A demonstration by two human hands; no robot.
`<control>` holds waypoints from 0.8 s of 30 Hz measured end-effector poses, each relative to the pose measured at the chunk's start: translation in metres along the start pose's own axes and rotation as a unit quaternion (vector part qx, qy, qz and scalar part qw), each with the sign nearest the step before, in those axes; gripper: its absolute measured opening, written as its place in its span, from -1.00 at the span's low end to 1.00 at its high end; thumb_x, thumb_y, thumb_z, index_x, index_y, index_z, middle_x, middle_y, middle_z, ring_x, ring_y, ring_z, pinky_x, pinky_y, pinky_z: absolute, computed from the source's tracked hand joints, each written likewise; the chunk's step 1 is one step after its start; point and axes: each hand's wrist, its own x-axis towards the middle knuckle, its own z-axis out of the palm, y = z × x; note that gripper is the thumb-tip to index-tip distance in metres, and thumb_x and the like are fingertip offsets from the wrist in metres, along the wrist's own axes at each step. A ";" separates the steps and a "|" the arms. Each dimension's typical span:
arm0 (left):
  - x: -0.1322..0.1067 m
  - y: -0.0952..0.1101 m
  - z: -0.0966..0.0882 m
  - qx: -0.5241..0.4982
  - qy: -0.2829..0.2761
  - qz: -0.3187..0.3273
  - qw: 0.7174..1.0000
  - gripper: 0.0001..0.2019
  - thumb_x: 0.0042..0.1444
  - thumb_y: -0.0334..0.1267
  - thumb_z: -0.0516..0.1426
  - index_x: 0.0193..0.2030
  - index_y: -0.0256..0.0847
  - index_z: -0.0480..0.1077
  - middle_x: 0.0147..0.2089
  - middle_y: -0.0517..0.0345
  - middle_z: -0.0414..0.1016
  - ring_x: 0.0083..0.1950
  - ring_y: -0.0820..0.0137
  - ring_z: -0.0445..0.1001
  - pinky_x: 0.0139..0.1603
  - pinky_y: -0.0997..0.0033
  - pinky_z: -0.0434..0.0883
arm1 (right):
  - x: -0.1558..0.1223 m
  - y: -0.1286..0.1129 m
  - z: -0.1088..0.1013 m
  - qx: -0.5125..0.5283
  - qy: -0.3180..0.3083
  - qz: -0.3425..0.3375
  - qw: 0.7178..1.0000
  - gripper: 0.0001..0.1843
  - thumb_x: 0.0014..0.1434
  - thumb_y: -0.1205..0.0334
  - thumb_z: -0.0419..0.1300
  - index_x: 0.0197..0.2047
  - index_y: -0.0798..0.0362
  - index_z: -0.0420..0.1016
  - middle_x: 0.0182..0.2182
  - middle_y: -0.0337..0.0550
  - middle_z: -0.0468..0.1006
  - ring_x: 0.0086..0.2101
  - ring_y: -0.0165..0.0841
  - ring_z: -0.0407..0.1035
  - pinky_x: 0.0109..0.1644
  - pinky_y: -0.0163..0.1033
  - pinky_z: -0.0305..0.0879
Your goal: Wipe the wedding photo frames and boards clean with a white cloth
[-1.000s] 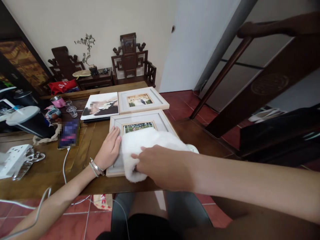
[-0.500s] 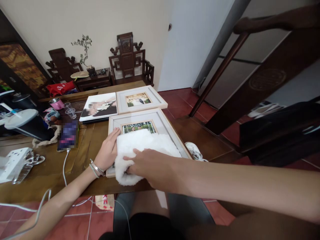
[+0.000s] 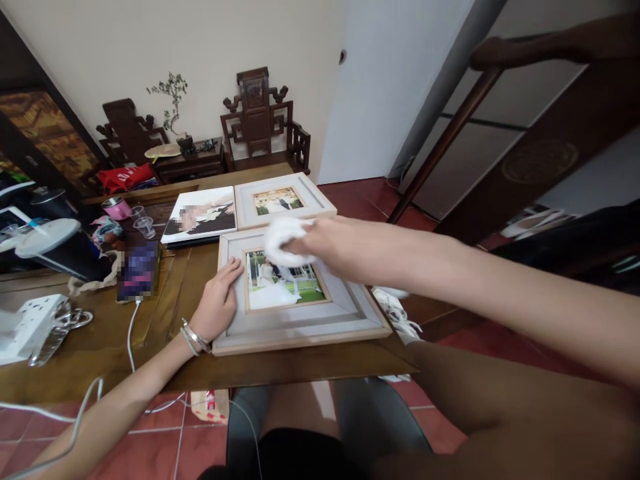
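Observation:
A grey picture frame (image 3: 300, 319) with a wedding photo lies flat on the wooden table (image 3: 90, 347) in front of me. My left hand (image 3: 217, 303) rests flat on its left edge, fingers stretched out, bracelets at the wrist. My right hand (image 3: 320, 240) is closed on a white fluffy cloth (image 3: 283, 240) and presses it on the frame's far top edge. A second grey frame (image 3: 283, 198) lies just beyond, beside a frameless photo print (image 3: 200, 215).
A phone (image 3: 137, 270) on a white cable lies left of the frame. A white power strip (image 3: 25, 320), clear cups (image 3: 143, 225) and a pink cup (image 3: 117, 208) are further left. Carved chairs stand at the back wall; a stair rail rises on the right.
My right hand moved the cloth from the frame's near left part up to its far edge, uncovering the photo. My left hand stayed on the left edge.

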 end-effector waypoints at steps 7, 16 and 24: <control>0.002 0.003 0.001 0.007 0.002 0.012 1.000 -0.51 0.10 -0.51 -0.10 0.14 -0.42 0.41 0.25 -0.14 0.38 0.33 0.18 0.29 0.39 0.08 0.20 | 0.085 -0.006 0.041 -0.138 0.047 -0.135 0.980 -0.56 0.21 0.58 -0.04 0.08 0.17 0.45 0.15 0.14 0.39 0.13 -0.09 0.23 0.07 -0.04 0.19; 0.002 0.003 0.002 0.004 -0.008 -0.014 1.000 -0.58 0.28 -0.24 -0.04 0.18 -0.36 0.37 0.29 -0.15 0.33 0.36 0.18 0.24 0.40 0.08 0.17 | 0.103 0.051 0.079 -0.039 -0.040 -0.093 0.994 -0.42 0.08 0.61 0.06 0.13 0.03 0.48 -0.04 0.07 0.51 -0.10 -0.20 0.42 -0.10 -0.19 0.24; -0.001 0.006 0.001 0.008 -0.004 -0.026 1.000 -0.55 0.27 -0.18 -0.04 0.19 -0.39 0.36 0.30 -0.19 0.31 0.37 0.17 0.23 0.40 0.03 0.16 | 0.039 0.083 0.053 -0.021 -0.100 0.053 0.993 -0.38 0.05 0.59 0.03 0.11 -0.03 0.52 -0.06 0.03 0.52 -0.10 -0.20 0.42 -0.06 -0.18 0.26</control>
